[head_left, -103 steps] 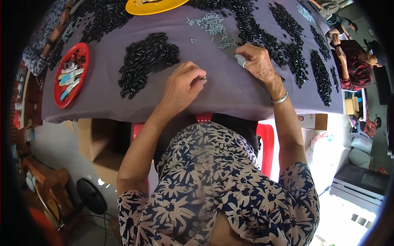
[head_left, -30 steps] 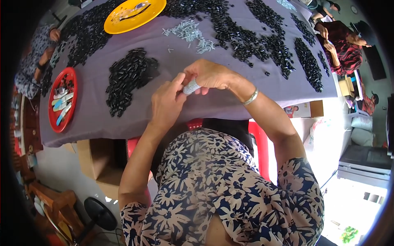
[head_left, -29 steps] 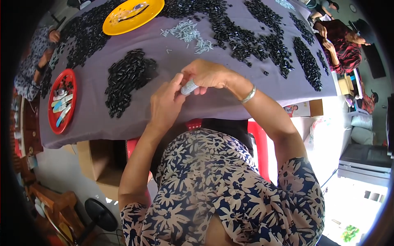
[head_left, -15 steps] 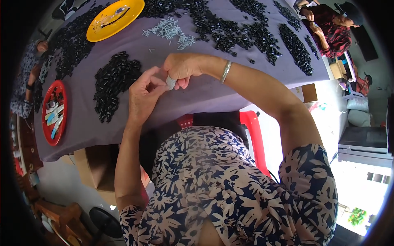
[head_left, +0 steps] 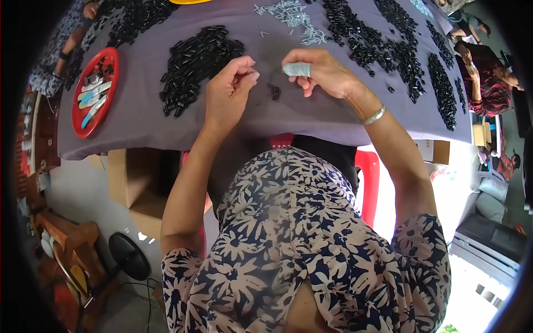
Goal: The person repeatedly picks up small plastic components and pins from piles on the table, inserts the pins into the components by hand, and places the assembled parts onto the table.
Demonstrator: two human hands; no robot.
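Observation:
My left hand is above the table, right beside a heap of short black tube pieces. Its fingers bend loosely, with a small gap between thumb and forefinger and nothing visible there. To its right, my right hand has loosely curled fingers, apart from one another, and holds nothing I can see. A pale wrap covers one of its digits, apparently the thumb. Between the hands, a small dark piece shows against the purple cloth; its exact shape is blurred.
A red tray with knives and black bits stands at the left. Beyond my hands are loose pale sticks, more black pieces and a yellow plate's edge. People sit at both sides. A cardboard box is below the table.
My hands were together at the fingertips and have moved apart. The small dark piece now shows between them. The whole view has shifted, leaving only the yellow plate's edge visible.

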